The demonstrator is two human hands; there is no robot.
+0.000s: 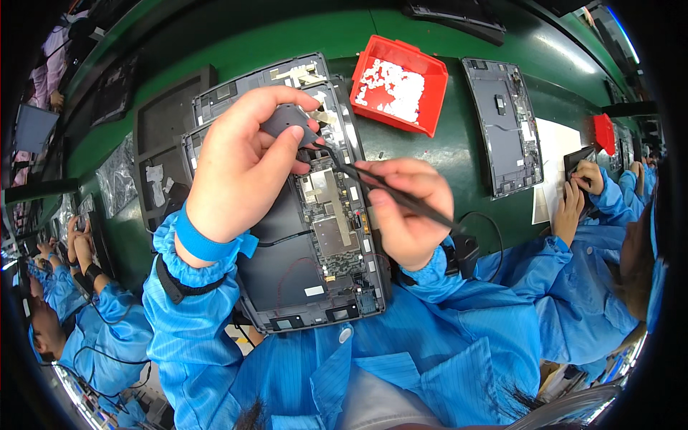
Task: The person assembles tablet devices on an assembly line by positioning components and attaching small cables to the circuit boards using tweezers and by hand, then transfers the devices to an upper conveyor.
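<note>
An opened tablet-like device casing (269,279) lies in front of me, its circuit board (337,236) exposed along the right part. Above its upper portion, my left hand (229,175) pinches a small dark grey flat part (289,122) between thumb and fingers. My right hand (416,211) is closed around black tweezers (408,201), whose tips point up-left toward the grey part. A short black cable (326,150) runs by the tips; whether they grip it I cannot tell. A blue wrist strap (204,242) circles my left wrist.
A red bin (437,97) of small white pieces stands beyond the device. Another opened casing (509,154) lies to the right, near white paper (559,150). At left are a dark tray (161,122) and clear plastic bags (117,172). Co-workers sit on both sides.
</note>
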